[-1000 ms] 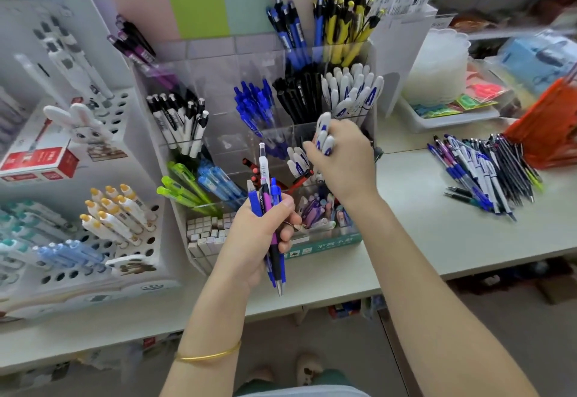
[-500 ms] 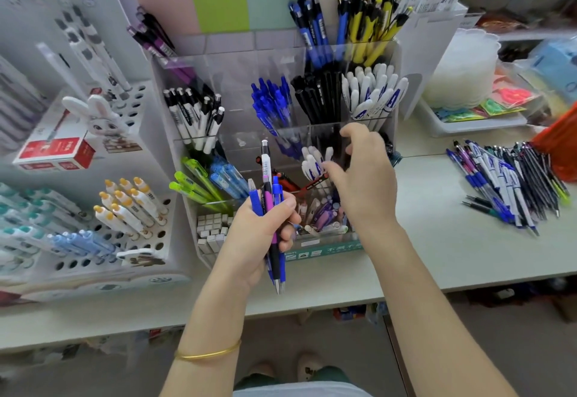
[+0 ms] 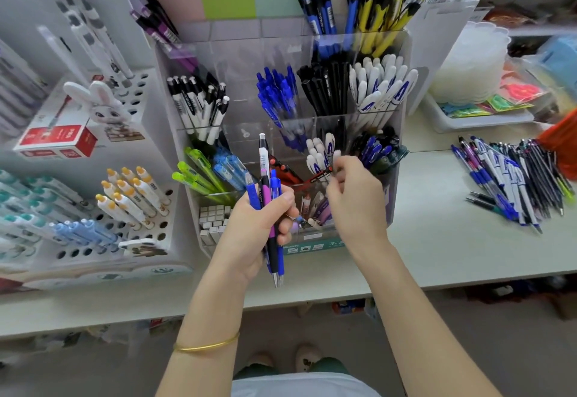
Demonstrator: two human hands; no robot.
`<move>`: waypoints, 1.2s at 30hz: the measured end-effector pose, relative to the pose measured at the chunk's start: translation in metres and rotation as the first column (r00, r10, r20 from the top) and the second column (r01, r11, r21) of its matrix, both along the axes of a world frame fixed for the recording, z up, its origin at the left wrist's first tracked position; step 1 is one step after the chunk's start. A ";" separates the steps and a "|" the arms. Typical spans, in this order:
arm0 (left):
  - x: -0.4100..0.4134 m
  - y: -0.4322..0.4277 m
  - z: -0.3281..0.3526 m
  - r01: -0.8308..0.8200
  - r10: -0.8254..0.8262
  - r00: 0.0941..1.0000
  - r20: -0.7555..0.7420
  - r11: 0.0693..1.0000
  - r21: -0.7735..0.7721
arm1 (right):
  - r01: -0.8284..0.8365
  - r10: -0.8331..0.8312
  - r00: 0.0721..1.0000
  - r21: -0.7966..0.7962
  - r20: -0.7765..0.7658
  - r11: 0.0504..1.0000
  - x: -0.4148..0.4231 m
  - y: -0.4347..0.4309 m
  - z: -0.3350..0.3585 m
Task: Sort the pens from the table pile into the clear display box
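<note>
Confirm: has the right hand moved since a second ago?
Yes. The right hand drew back nearer the camera, off the white pens in the clear display box.
</note>
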State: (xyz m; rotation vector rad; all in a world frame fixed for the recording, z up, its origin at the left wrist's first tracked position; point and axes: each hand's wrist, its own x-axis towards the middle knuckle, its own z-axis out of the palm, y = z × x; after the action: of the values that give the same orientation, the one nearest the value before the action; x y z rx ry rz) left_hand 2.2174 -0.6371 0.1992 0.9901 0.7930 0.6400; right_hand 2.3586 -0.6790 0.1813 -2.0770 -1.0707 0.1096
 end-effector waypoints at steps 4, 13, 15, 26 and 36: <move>-0.004 0.001 -0.002 -0.013 0.013 1.000 0.009 1.000 0.009 | -0.091 0.095 0.995 0.123 -0.024 0.988 -0.010 0.009 -0.004; -0.025 0.005 -0.003 -0.027 0.037 0.988 0.147 0.997 -0.072 | -0.337 0.326 0.940 0.123 0.100 0.933 -0.037 0.039 -0.005; -0.031 0.006 -0.001 -0.015 0.031 0.982 0.187 0.996 -0.088 | -0.333 0.321 0.940 0.104 0.118 0.937 -0.036 0.041 -0.010; -0.041 0.009 0.004 0.028 0.000 0.978 0.210 0.991 -0.131 | -0.432 0.423 0.735 0.115 -0.530 0.894 -0.052 0.025 0.040; -0.040 0.010 0.000 -0.056 0.056 0.993 -0.104 0.998 0.000 | -0.311 0.395 0.649 0.246 -0.650 0.918 -0.050 0.030 0.058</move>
State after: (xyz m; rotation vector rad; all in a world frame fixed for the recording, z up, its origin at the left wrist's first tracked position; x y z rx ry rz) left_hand 2.1778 -0.6270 0.1997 1.0077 0.9162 0.6392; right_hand 2.3089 -0.6489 0.2398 -1.4708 -0.9446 0.9351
